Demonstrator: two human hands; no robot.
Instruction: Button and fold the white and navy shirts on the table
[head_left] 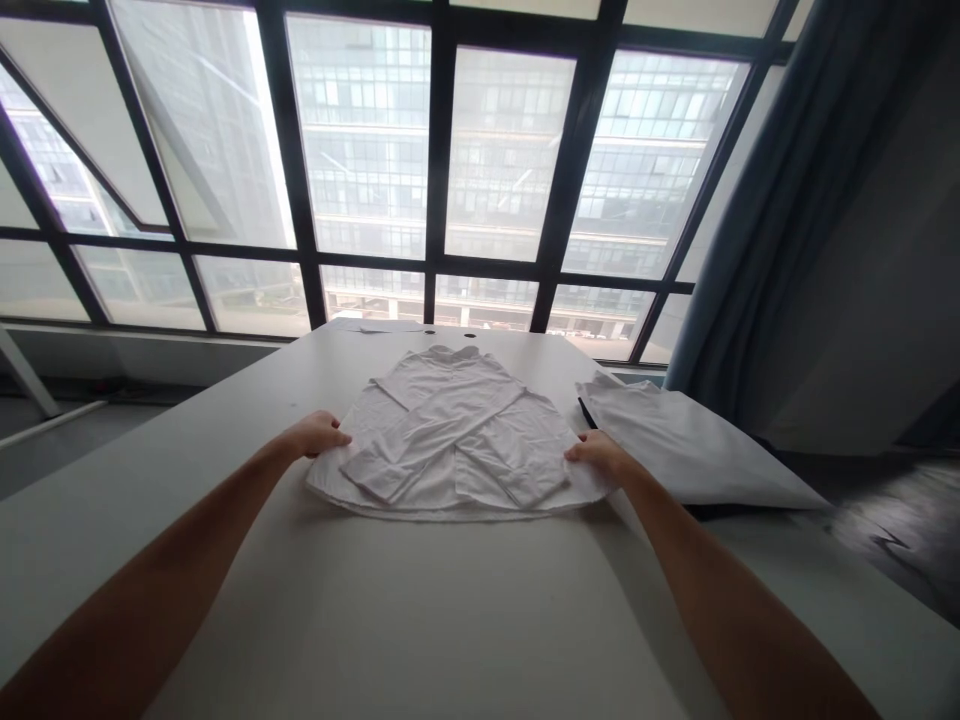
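Note:
A white long-sleeved shirt [450, 420] lies spread on the white table [420, 600], collar toward the window and hem toward me. Its sleeves are folded inward and cross over the front. My left hand [321, 434] pinches the shirt's left edge, a little above the hem. On the opposite edge, at about the same height, my right hand [598, 452] grips the cloth between thumb and fingers. The fabric between both hands is fairly flat, with small wrinkles.
Right of the shirt, a white cloth [682, 440] lies over a flat board-like piece. A thin white sheet [386, 326] rests at the table's far end, near two dark round holes. Large windows stand behind, with a dark curtain [750, 250] at the right.

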